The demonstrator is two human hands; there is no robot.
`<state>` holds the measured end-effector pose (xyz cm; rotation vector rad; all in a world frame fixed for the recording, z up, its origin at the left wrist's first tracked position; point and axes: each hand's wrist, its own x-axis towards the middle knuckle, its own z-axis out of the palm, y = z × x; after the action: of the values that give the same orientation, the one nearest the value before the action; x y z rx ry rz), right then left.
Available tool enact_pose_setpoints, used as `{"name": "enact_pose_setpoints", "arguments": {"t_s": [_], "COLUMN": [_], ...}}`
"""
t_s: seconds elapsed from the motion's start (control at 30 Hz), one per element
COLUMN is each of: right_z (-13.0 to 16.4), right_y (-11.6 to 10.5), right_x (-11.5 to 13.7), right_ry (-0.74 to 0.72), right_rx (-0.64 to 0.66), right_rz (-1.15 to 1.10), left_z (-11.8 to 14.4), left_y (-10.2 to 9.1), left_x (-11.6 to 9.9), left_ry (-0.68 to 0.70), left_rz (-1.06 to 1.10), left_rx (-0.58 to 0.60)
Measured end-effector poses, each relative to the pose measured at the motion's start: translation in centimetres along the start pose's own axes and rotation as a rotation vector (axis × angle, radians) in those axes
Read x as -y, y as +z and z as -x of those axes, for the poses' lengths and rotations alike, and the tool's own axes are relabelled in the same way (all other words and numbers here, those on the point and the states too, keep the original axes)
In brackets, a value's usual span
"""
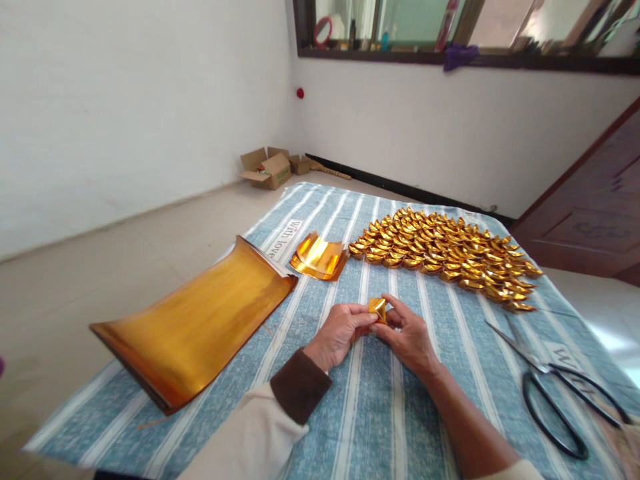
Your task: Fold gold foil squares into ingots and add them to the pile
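Note:
A small folded piece of gold foil paper [377,309] is pinched between both hands above a blue-and-white striped cloth [380,413]. My left hand [339,334] grips its left side with thumb and fingertips. My right hand [407,335] grips its right side. A small stack of cut gold squares [320,257] lies just beyond the hands. Further back right, a large heap of folded gold ingot shapes [445,250] covers the cloth.
A big curled stack of gold foil sheets [193,327] lies at the left of the cloth. Black-handled scissors [555,380] rest at the right. Open cardboard boxes [267,168] stand in the far corner by the white wall. A dark wooden door [595,213] is at the right.

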<state>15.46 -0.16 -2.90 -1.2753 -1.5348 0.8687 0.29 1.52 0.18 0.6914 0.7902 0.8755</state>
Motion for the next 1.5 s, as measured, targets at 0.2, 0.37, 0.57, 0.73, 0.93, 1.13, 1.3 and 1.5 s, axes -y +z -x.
{"name": "enact_pose_setpoints", "arguments": {"t_s": [0.2, 0.37, 0.57, 0.73, 0.93, 1.13, 1.3, 1.5], "right_z": [0.03, 0.00, 0.12, 0.18, 0.13, 0.23, 0.37, 0.60], "right_y": [-0.10, -0.18, -0.13, -0.03, -0.12, -0.11, 0.11, 0.20], "right_x": [0.46, 0.58, 0.43, 0.50, 0.46, 0.20, 0.18, 0.70], "right_ry": [-0.029, -0.030, -0.048, -0.079, -0.110, -0.145, -0.221, -0.276], "right_rx": [0.011, 0.005, 0.028, 0.022, -0.003, 0.003, -0.101, -0.090], "right_rz": [-0.005, -0.020, -0.012, -0.003, 0.030, 0.085, 0.113, 0.162], "left_z": [-0.06, 0.03, -0.12, -0.15, 0.00, -0.27, -0.48, -0.50], "left_y": [-0.43, -0.38, -0.65, -0.74, -0.53, -0.80, -0.91, -0.75], "left_x": [0.02, -0.18, 0.06, 0.01, -0.15, 0.22, 0.23, -0.02], "left_ry": [-0.035, -0.043, -0.066, -0.068, -0.077, -0.091, -0.082, -0.098], "left_rz": [0.024, 0.039, 0.036, 0.059, 0.059, 0.090, 0.157, 0.248], "left_rx": [0.006, 0.047, 0.046, 0.036, 0.076, 0.026, -0.027, -0.074]}}
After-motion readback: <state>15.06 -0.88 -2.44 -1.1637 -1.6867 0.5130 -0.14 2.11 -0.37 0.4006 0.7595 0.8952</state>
